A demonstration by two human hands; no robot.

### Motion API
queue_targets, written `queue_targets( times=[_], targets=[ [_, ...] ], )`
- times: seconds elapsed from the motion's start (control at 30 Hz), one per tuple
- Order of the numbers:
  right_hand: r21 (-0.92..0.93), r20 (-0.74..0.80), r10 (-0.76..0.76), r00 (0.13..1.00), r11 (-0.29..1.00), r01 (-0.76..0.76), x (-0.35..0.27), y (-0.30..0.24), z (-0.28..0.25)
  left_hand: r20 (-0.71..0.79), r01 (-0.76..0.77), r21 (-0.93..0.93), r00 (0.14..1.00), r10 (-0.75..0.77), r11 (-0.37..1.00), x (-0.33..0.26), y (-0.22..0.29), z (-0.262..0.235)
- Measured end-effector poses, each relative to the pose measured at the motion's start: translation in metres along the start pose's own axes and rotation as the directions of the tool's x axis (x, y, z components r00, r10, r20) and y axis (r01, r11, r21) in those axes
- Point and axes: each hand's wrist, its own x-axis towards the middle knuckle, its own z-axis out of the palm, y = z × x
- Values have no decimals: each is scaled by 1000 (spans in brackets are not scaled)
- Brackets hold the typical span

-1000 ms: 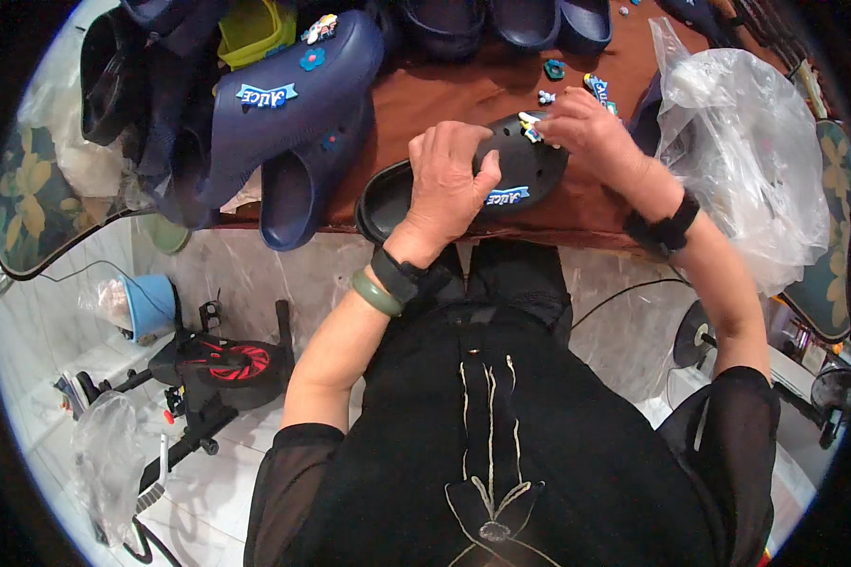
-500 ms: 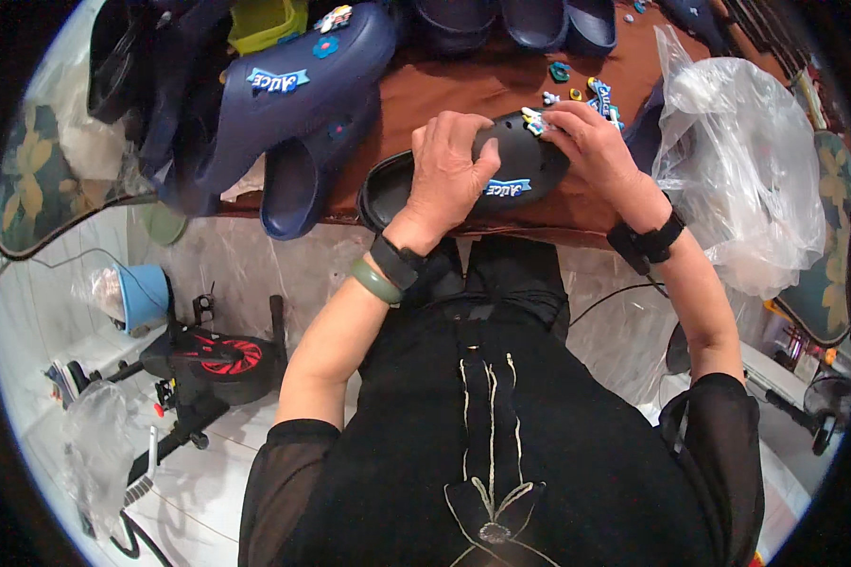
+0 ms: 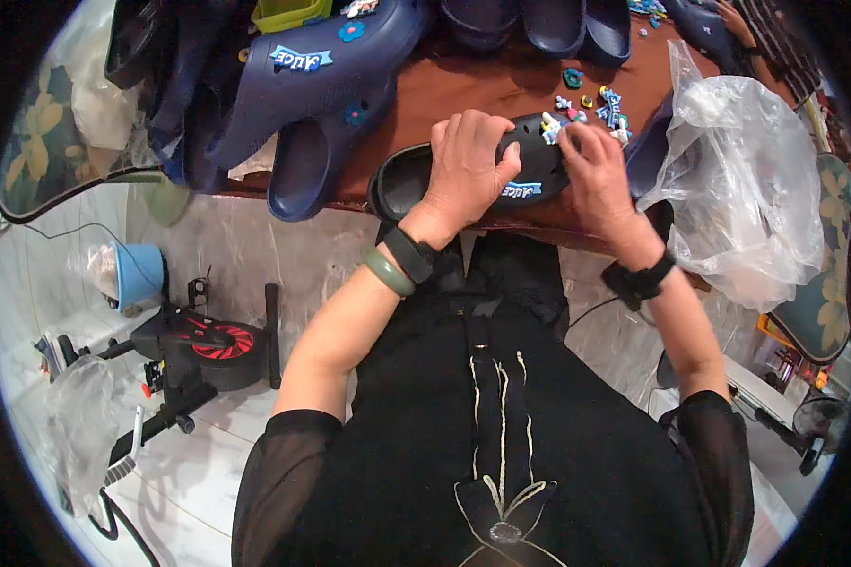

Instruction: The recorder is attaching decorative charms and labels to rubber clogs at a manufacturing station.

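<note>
A black clog (image 3: 407, 185) lies across the front of the brown-covered table, its toe to the right. Wrapped over its middle, my left hand (image 3: 475, 163) grips it, with the thumb resting on the upper. On that upper are a blue ribbon-shaped charm (image 3: 520, 190) and, at its far toe side, a small white figure charm (image 3: 550, 128). My right hand (image 3: 600, 180) is at the toe with curled fingers, the fingertips close beside the white charm. Motion blurs this hand, so whether it touches or holds anything is unclear.
Several small charms (image 3: 586, 101) lie beyond the toe. Dark blue clogs (image 3: 326, 71) with charms crowd the left, near a yellow-green container (image 3: 288, 13); more clogs (image 3: 553, 26) stand at the back. A clear plastic bag (image 3: 738, 189) bulges over the right table edge.
My right hand has drawn slightly back from the white charm, which stays at the same place on the clog. My left hand keeps its grip. The whole view has shifted a little.
</note>
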Motion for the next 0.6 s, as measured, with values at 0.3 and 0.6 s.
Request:
queue_targets(
  times=[0.3, 0.6],
  targets=[
    [502, 22, 452, 892, 766, -401, 10, 54, 8, 30, 88, -36, 996, -87, 995, -1, -3, -6],
    [198, 173, 434, 884, 864, -463, 8, 92, 55, 49, 72, -36, 996, -70, 997, 2, -1, -5]
  ],
)
